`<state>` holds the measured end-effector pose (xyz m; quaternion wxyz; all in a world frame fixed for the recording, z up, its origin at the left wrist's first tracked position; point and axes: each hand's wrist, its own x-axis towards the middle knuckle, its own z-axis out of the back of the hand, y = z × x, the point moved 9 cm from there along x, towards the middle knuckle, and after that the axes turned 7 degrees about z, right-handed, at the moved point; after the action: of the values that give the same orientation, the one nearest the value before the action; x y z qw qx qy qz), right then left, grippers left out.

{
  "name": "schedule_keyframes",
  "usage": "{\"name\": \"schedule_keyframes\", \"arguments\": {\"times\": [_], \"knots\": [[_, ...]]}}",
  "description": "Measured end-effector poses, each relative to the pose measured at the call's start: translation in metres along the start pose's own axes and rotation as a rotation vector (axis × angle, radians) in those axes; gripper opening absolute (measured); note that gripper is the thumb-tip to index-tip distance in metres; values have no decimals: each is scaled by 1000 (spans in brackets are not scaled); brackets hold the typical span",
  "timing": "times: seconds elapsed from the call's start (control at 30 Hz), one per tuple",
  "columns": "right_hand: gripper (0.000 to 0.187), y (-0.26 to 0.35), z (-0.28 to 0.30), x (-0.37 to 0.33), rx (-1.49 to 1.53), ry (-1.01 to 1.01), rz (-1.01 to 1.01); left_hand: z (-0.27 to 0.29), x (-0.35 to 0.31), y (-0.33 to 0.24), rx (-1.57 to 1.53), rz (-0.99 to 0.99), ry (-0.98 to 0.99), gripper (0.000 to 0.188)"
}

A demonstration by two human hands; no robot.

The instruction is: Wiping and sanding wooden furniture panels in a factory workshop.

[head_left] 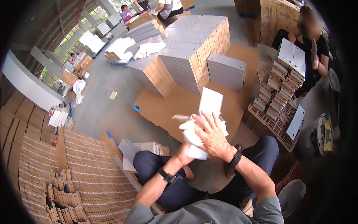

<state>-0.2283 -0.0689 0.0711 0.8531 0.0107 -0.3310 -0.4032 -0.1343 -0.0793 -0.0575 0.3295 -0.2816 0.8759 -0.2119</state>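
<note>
A small white rectangular board [211, 101] is held up in front of me above my knees, tilted. My left hand [183, 154] grips its lower left side, with the fingers mostly hidden behind the board and a bunched white cloth [191, 133]. My right hand [214, 140] lies over the cloth, its fingers curled on it and pressing it against the board's face. Loose ends of the cloth stick out on both sides and are slightly blurred.
Tall stacks of grey boards [179, 56] stand on a brown cardboard sheet [160, 110] ahead. Right, a co-worker [311, 44] sits behind stacked boards [283, 82] on a plastic crate [268, 121]. A bucket [317, 134] stands nearby. Packed wooden strips [89, 168] fill the left.
</note>
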Motion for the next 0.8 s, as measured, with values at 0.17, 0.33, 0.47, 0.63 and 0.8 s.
{"name": "schedule_keyframes", "arguments": {"times": [0.17, 0.33, 0.47, 0.63, 0.8], "knots": [[56, -95, 30, -5, -106, -187, -317, -17, -33, 33, 240, 272, 300, 79], [58, -178, 4, -47, 379, -129, -903, -4, -46, 40, 315, 337, 344, 80], [40, -171, 50, -47, 427, -639, -709, 3, -56, 33, 256, 288, 362, 81], [36, -95, 68, 2, 211, -542, -380, -1, -43, 11, 201, 103, 272, 83], [65, -21, -46, 18, 878, -198, -331, 53, -12, -29, -120, -178, 79, 73]]}}
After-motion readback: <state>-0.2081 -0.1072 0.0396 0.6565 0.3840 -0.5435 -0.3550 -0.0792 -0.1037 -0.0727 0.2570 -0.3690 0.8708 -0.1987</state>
